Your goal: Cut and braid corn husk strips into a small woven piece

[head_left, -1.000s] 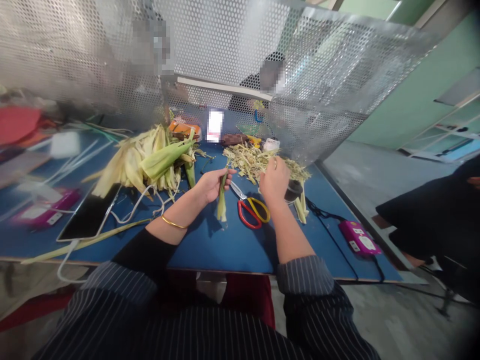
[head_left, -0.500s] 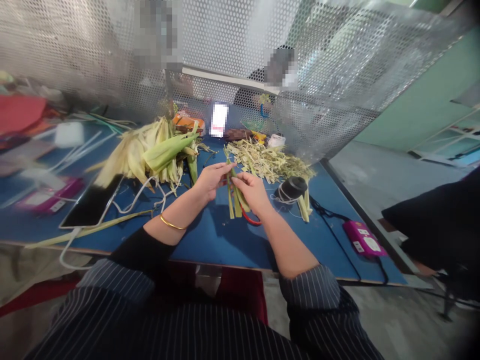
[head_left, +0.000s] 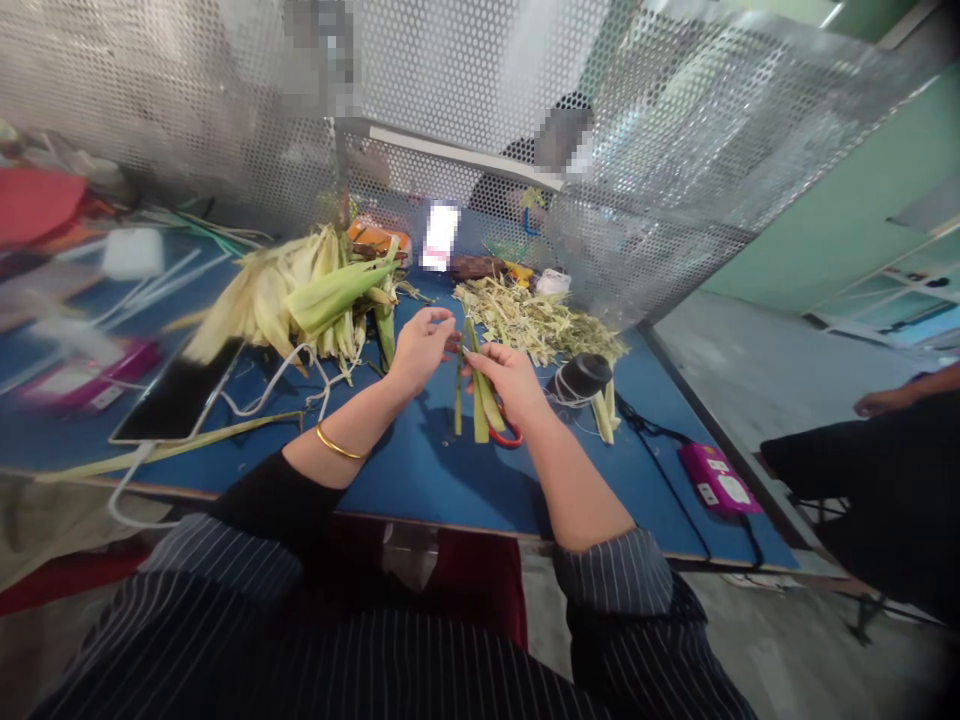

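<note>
My left hand [head_left: 420, 346] and my right hand [head_left: 508, 378] meet over the blue table [head_left: 420, 480], both pinched on thin green husk strips [head_left: 475, 394] that hang down between them. The left fingers grip the strips' top end; the right fingers hold them a little lower. Red-handled scissors [head_left: 507, 434] lie on the table just under the right hand, mostly hidden by it. A gold bangle sits on my left wrist.
A pile of corn husks [head_left: 300, 300] lies at the back left, cut husk scraps [head_left: 536, 325] at the back right. A black thread spool [head_left: 583, 376], a tablet [head_left: 176, 400] with white cables and a pink device [head_left: 716, 482] also rest here. A perforated metal screen [head_left: 675, 130] stands behind. Another person sits at right.
My right hand came back from the scrap pile to the strips held by my left hand. Both hands now pull the strips slightly apart; the scissors got covered.
</note>
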The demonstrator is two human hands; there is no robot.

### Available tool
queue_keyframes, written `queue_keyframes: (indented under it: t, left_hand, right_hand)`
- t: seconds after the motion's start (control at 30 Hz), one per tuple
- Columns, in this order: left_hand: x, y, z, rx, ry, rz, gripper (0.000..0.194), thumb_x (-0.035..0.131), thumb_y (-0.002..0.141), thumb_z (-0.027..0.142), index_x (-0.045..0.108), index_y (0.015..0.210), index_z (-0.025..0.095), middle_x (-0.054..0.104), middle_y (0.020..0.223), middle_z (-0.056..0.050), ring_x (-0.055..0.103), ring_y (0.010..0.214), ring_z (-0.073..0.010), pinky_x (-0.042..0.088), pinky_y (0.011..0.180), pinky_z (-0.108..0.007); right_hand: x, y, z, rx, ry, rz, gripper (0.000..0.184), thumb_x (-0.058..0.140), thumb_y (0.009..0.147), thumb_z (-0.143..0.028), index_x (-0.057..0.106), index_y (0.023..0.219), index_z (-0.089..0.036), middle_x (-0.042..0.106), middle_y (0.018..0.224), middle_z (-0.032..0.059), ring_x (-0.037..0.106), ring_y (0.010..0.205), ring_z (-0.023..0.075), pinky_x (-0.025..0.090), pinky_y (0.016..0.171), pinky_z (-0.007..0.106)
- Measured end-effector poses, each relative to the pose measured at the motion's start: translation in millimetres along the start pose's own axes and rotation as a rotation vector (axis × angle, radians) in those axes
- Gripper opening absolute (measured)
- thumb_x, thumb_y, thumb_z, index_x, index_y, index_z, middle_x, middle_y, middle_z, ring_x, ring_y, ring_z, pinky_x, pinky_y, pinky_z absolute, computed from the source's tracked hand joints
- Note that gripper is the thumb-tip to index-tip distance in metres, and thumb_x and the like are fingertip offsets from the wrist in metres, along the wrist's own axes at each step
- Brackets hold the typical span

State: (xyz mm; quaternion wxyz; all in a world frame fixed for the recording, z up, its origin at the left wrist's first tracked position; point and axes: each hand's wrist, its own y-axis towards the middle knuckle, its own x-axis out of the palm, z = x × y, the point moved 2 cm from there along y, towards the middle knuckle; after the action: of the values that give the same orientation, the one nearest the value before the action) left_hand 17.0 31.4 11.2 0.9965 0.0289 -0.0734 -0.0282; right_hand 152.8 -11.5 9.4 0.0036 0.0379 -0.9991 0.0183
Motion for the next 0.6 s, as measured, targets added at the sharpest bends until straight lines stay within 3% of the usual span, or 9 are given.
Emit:
queue_keyframes:
  t: [0.13,0.27,0.37,0.43,0.53,0.6]
  left_hand:
    - [-2.8,4.7,3.9,0.171,0.074,-0.085,0.026,0.052,0.086,0.017,0.06,0.11,0.022,0.066,0.084,-0.002,0.062,0.064,-0.0097,0.044,0.058,-0.018]
    - [-2.5,4.8,5.8,0.132,0.056,-0.244,0.027,0.05,0.088,0.02,0.065,0.109,0.018,0.069,0.09,-0.006,0.061,0.061,-0.01,0.047,0.059,-0.021]
    - [-2.8,4.7,1.7,-0.036,-0.042,-0.275,0.021,0.056,0.084,0.019,0.069,0.1,0.013,0.071,0.086,-0.008,0.059,0.055,-0.0093,0.048,0.057,-0.023]
    - [-2.6,4.7,-5.1,-0.226,-0.168,-0.275,0.016,0.06,0.082,0.017,0.07,0.092,0.01,0.07,0.076,-0.007,0.06,0.055,-0.01,0.049,0.057,-0.022]
    - [0.9,2.9,-17.0,-0.503,-0.331,-0.272,0.013,0.059,0.084,0.015,0.069,0.081,0.009,0.068,0.066,-0.006,0.061,0.055,-0.0098,0.049,0.055,-0.019]
    - [4.9,0.9,-22.6,-0.613,-0.378,-0.27,0.018,0.053,0.086,0.012,0.068,0.076,0.01,0.066,0.063,-0.006,0.061,0.053,-0.0087,0.05,0.052,-0.017]
  right_hand:
    - [-2.0,-1.5,-3.9,0.045,0.049,-0.024,0.023,0.071,0.068,-0.036,0.058,0.071,-0.018,0.067,0.062,-0.0014,0.058,0.045,0.0103,0.048,0.046,0.023]
    - [-1.3,-5.2,-5.5,0.09,0.074,-0.09,0.024,0.073,0.066,-0.035,0.059,0.071,-0.017,0.067,0.062,-0.0006,0.059,0.045,0.0108,0.047,0.045,0.022]
    - [-3.7,-7.9,-9.6,0.139,0.084,-0.178,0.025,0.071,0.07,-0.038,0.063,0.077,-0.015,0.068,0.064,0.0021,0.06,0.047,0.0118,0.048,0.045,0.023]
    - [-8.3,-7.1,-13.0,0.168,0.112,-0.205,0.03,0.065,0.076,-0.043,0.065,0.081,-0.014,0.069,0.067,0.0047,0.06,0.047,0.0119,0.046,0.042,0.022]
    - [-17.8,-1.0,-15.3,0.169,0.196,-0.15,0.034,0.053,0.082,-0.045,0.066,0.083,-0.013,0.07,0.073,0.007,0.058,0.05,0.0108,0.042,0.039,0.021]
    - [-23.3,4.3,-14.4,0.1,0.24,-0.062,0.028,0.055,0.081,-0.041,0.064,0.083,-0.014,0.07,0.079,0.0064,0.059,0.054,0.0104,0.044,0.043,0.02]
